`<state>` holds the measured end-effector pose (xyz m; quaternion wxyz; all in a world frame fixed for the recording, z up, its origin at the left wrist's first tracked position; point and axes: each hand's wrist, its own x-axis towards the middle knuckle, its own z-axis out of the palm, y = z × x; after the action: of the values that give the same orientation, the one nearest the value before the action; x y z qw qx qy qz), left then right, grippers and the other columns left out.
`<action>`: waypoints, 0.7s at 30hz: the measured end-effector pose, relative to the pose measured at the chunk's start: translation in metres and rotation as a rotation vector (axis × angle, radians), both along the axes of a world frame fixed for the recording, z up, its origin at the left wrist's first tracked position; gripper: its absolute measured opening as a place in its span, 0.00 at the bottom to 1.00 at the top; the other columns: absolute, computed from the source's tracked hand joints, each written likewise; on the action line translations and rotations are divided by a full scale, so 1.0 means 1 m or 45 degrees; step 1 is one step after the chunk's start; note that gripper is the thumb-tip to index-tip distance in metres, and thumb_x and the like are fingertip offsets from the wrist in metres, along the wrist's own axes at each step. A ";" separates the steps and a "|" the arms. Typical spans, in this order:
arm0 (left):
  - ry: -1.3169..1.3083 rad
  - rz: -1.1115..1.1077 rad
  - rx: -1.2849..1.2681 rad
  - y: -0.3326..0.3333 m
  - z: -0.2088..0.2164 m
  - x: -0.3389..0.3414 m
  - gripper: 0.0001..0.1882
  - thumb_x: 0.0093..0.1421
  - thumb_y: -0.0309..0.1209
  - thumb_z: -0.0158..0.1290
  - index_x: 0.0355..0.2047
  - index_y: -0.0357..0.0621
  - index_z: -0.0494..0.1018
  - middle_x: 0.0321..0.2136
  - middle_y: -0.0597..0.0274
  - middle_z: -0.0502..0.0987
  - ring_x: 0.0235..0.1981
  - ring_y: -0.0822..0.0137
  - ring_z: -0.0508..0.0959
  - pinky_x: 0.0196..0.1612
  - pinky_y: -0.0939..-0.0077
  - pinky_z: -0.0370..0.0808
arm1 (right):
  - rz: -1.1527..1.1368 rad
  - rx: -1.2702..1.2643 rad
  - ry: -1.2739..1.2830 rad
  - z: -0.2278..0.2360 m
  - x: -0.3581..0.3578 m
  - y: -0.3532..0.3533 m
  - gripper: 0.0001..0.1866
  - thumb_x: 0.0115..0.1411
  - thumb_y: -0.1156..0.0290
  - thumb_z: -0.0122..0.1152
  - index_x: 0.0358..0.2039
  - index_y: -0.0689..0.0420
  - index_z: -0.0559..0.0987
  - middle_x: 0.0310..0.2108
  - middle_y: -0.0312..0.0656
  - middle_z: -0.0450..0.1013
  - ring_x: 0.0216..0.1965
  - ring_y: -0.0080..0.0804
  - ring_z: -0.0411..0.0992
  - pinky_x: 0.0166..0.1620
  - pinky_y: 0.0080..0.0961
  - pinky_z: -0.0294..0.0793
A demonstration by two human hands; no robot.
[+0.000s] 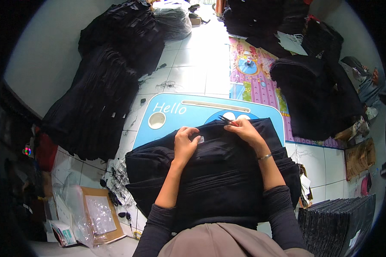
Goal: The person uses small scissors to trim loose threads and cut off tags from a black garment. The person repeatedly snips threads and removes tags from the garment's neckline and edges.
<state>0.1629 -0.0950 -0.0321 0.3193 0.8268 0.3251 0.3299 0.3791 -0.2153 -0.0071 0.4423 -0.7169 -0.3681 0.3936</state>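
A pile of folded black garments (218, 175) lies across my lap and over the near part of a light blue lap table (167, 128). My left hand (186, 142) is closed on the top black garment, its thumb and fingers bent at the cloth beside a small white label (201, 139). In my right hand (244, 132) is a pair of thread snips (225, 120), dark blades pointing left over the garment's far edge. A bit of red shows at the snips' grip. The right fingers also rest against the cloth.
Tall heaps of black garments stand at the left (94, 94) and right (317, 94). Stacked dark packets (336, 225) sit at lower right. A cardboard piece with plastic (101, 214) lies lower left, near thread scraps (116, 180). Another person (369, 85) is at far right.
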 end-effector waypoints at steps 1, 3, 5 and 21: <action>0.004 0.014 0.038 0.000 -0.001 0.000 0.11 0.46 0.25 0.65 0.33 0.38 0.81 0.31 0.58 0.78 0.32 0.68 0.77 0.33 0.73 0.75 | 0.017 -0.017 0.072 -0.005 0.002 0.001 0.11 0.59 0.65 0.64 0.24 0.59 0.82 0.22 0.26 0.69 0.24 0.09 0.61 0.27 0.14 0.60; 0.033 0.030 0.149 -0.003 0.000 0.002 0.12 0.47 0.26 0.65 0.33 0.39 0.81 0.31 0.58 0.78 0.32 0.67 0.77 0.35 0.72 0.75 | -0.053 0.092 0.170 -0.013 0.002 0.005 0.10 0.59 0.65 0.64 0.27 0.59 0.82 0.22 0.26 0.70 0.24 0.11 0.62 0.28 0.14 0.61; 0.071 0.040 0.309 -0.010 0.002 0.010 0.12 0.48 0.27 0.65 0.35 0.39 0.81 0.32 0.57 0.79 0.31 0.67 0.77 0.37 0.72 0.75 | -0.085 0.123 0.265 -0.018 -0.001 0.008 0.10 0.59 0.66 0.64 0.29 0.60 0.82 0.24 0.27 0.72 0.24 0.12 0.64 0.29 0.14 0.62; -0.108 -0.168 0.378 -0.031 0.005 0.074 0.04 0.54 0.25 0.61 0.30 0.38 0.81 0.28 0.51 0.80 0.27 0.61 0.80 0.34 0.73 0.75 | -0.305 0.191 0.004 -0.053 -0.004 0.015 0.17 0.59 0.59 0.62 0.24 0.62 0.80 0.15 0.37 0.70 0.22 0.20 0.65 0.28 0.29 0.64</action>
<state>0.2367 -0.1260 -0.0276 0.2280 0.8698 0.2042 0.3871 0.3746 -0.2002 -0.0598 0.5392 -0.7199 -0.3077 0.3105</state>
